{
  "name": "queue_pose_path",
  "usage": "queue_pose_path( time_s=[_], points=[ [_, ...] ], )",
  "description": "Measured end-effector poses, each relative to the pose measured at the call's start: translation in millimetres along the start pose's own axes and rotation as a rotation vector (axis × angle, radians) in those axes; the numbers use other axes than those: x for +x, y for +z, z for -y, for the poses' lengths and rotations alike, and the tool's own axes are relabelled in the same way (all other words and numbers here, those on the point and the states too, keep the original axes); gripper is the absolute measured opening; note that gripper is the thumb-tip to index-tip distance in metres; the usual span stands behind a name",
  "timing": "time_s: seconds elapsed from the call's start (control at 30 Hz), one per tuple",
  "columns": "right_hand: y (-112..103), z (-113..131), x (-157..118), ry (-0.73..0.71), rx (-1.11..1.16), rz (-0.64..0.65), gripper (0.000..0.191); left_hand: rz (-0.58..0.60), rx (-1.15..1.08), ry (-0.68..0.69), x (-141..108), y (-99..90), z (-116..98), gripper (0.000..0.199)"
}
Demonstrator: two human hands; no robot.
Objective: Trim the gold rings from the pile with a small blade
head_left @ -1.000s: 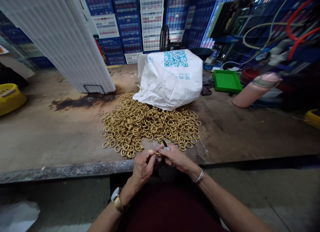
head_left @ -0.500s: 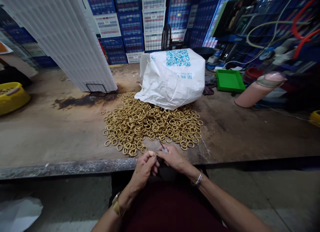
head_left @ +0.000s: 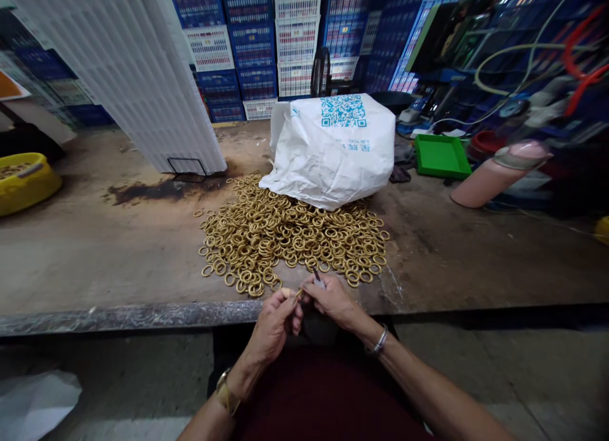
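Note:
A wide heap of brass-coloured rings (head_left: 295, 235) lies on the worktable (head_left: 143, 263), partly under a white sack with blue print (head_left: 333, 155). At the table's front edge my left hand (head_left: 276, 320), with a light wrap on one fingertip, pinches a small brass ring (head_left: 299, 292). My right hand (head_left: 333, 299) is closed round a small tool with a dark tip (head_left: 318, 278), its fingertips at the same ring. The two hands nearly touch. Most of the tool is hidden in the fingers.
White corrugated sheets (head_left: 137, 79) stand at the back left, near a yellow bowl (head_left: 28, 184). To the right are a green tray (head_left: 442, 155) and a pink bottle (head_left: 495, 174). Blue and white crates (head_left: 252, 44) are stacked behind the table.
The view has shifted slightly, moving the table's contents a little to the right. My fingertips are slightly farther apart, and the brass ring between them now shows.

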State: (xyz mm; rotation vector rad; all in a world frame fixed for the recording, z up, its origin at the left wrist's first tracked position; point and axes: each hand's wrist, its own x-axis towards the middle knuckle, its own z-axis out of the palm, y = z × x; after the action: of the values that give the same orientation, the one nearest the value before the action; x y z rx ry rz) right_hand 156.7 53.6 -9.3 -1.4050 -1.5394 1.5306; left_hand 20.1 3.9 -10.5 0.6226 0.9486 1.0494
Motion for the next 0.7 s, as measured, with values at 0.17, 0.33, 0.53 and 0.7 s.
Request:
queue_pose_path(
  time_s=[0.17,0.33,0.53,0.7],
  points=[
    [1.8,-3.9,-8.1,-0.256,-0.492,-0.022,0.015,-0.07,0.035,0.046,0.3,-0.2,-1.0,0.031],
    [5.6,-6.7,-12.2,-0.33,-0.716,0.004,0.017,-0.08,0.187,0.129,1.7,-3.7,1.0,0.028],
    [4.4,-3.3,-8.6,-0.299,-0.855,0.087,0.019,-0.079,0.314,0.189,-4.1,-6.5,-2.7,0.026],
    [8.3,2.0,5.6,-0.244,-0.998,-0.016,0.021,0.052,0.109,0.102,-24.5,-7.6,-5.9,0.021]
  ],
)
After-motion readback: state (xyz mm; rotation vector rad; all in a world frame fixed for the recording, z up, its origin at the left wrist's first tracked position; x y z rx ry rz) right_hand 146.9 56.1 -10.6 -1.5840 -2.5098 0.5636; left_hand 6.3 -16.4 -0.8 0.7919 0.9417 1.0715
